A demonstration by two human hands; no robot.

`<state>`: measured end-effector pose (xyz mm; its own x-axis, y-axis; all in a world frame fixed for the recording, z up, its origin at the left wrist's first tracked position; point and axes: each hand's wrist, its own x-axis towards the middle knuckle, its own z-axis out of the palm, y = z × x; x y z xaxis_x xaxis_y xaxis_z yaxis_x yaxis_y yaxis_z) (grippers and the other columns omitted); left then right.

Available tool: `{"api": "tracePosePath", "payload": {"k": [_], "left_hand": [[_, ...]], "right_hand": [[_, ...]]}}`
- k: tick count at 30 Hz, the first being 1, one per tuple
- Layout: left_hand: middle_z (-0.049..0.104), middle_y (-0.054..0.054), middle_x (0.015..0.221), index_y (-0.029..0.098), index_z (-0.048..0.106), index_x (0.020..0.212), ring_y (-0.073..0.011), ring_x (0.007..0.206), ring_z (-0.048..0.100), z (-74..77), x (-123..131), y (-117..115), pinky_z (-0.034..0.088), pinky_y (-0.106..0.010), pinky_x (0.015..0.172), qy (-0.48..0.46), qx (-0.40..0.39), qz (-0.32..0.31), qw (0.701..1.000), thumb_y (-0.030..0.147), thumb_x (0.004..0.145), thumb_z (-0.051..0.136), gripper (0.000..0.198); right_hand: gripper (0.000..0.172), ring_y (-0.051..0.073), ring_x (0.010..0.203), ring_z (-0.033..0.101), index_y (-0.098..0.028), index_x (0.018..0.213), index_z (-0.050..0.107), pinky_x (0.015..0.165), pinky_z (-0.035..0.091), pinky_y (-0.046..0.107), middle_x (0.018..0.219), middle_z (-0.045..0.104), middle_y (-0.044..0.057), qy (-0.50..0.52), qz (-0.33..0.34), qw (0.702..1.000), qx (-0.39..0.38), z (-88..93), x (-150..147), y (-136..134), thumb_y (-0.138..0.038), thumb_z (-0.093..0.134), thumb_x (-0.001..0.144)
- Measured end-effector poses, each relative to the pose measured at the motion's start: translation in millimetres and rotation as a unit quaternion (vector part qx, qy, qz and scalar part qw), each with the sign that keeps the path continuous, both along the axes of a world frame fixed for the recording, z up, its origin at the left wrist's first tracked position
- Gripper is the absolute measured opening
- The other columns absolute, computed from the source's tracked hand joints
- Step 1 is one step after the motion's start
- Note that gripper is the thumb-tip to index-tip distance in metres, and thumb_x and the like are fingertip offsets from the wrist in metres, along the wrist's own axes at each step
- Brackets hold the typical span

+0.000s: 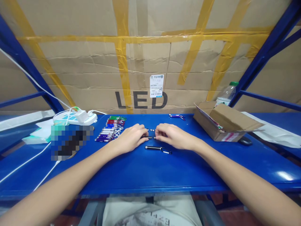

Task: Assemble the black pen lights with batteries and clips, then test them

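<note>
My left hand (134,137) is closed round a slim black tube (147,137), whose end points right. Facing it, my right hand (169,135) pinches a tiny silvery piece (154,137), which looks like a button cell, just off the tube's end. Between the hands, small round silvery cells (152,130) lie on the blue table (150,175). Nearer to me rests a black mini flashlight (153,147) with a metal clip (166,151). Left of my left hand, several mini flashlights (109,129) in green, red, blue, silver and purple lie in a row with their clips.
At the back lies one blue mini flashlight (174,116). An open cardboard box (218,125) stands right, with a dark mouse-like object (245,141) beside it and a bottle (227,94) behind. Left are a power strip (90,119), white cables and a blurred-out object (72,142).
</note>
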<state>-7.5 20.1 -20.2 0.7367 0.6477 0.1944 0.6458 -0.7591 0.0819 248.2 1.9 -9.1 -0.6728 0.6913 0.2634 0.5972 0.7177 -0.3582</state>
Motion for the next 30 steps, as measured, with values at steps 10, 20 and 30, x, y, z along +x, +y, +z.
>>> {"api": "tracePosePath", "payload": {"k": [10, 20, 30], "left_hand": [[0.076, -0.004, 0.099, 0.021, 0.066, 0.105, -0.0245, 0.094, 0.068, 3.4, 5, 4, 0.049, -0.035, 0.082, -0.169, -0.059, 0.081, 0.981, 0.032, 0.103, 0.067, 0.011], [0.074, -0.001, 0.085, 0.02, 0.068, 0.107, -0.0178, 0.07, 0.065, 1.6, 11, 1, 0.047, -0.029, 0.068, -0.245, -0.136, 0.074, 0.957, 0.04, 0.098, 0.066, 0.022], [0.078, -0.002, 0.095, 0.021, 0.065, 0.109, -0.0159, 0.07, 0.062, -3.0, 14, -2, 0.045, -0.029, 0.067, -0.252, -0.154, 0.054, 0.954, 0.038, 0.1, 0.063, 0.02]], "right_hand": [[0.006, 0.027, 0.102, 0.061, -0.02, 0.108, 0.067, 0.093, 0.046, 0.04, 0.11, 0.068, 0.009, -0.068, -0.009, 0.997, 0.027, -13.4, -1, 5, -0.022, 0.06, 0.107], [0.005, 0.026, 0.096, 0.059, -0.021, 0.101, 0.063, 0.09, 0.043, 0.039, 0.104, 0.068, 0.008, -0.052, 0.017, 0.998, 0.036, -19.2, 0, 8, -0.019, 0.06, 0.105], [0.006, 0.022, 0.091, 0.058, -0.021, 0.103, 0.055, 0.082, 0.045, 0.035, 0.104, 0.067, 0.007, 0.053, -0.025, 0.998, 0.018, -11.7, 5, 10, -0.024, 0.052, 0.107]]}}
